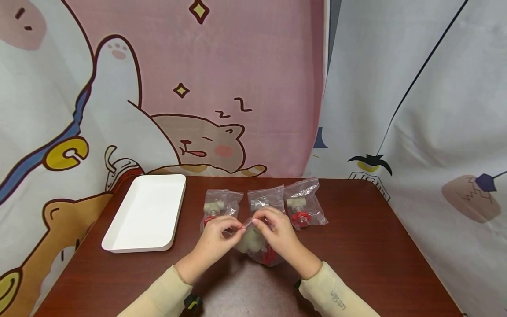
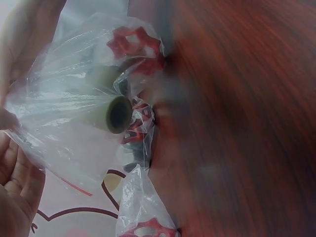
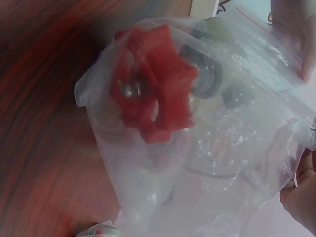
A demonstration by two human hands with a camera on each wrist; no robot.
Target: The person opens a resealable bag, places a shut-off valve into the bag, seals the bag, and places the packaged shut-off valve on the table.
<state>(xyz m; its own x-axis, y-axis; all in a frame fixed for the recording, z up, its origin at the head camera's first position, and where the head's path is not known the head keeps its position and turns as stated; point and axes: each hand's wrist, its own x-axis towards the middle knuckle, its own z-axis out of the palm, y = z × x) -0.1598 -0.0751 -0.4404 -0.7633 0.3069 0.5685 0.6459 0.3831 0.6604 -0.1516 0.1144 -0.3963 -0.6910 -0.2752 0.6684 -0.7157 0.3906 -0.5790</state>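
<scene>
A clear zip bag point(image 1: 251, 241) hangs between both hands, low in front of the person. Its top edge is pinched by the left hand point(image 1: 217, 235) on one side and the right hand point(image 1: 280, 232) on the other, fingertips close together. Inside lies a valve with a greenish-beige pipe body point(image 2: 117, 114) and a red handwheel point(image 3: 170, 86). A red strip point(image 2: 75, 186) runs along the bag's mouth in the left wrist view. Whether the seal is parted cannot be told.
Behind the hands, three more bagged valves lie in a row: a left one point(image 1: 214, 206), a middle one point(image 1: 259, 203), partly hidden, and a right one point(image 1: 301, 219). A white tray point(image 1: 144, 213) sits at the left of the brown table point(image 1: 368, 246). Printed curtains point(image 1: 277, 88) hang behind.
</scene>
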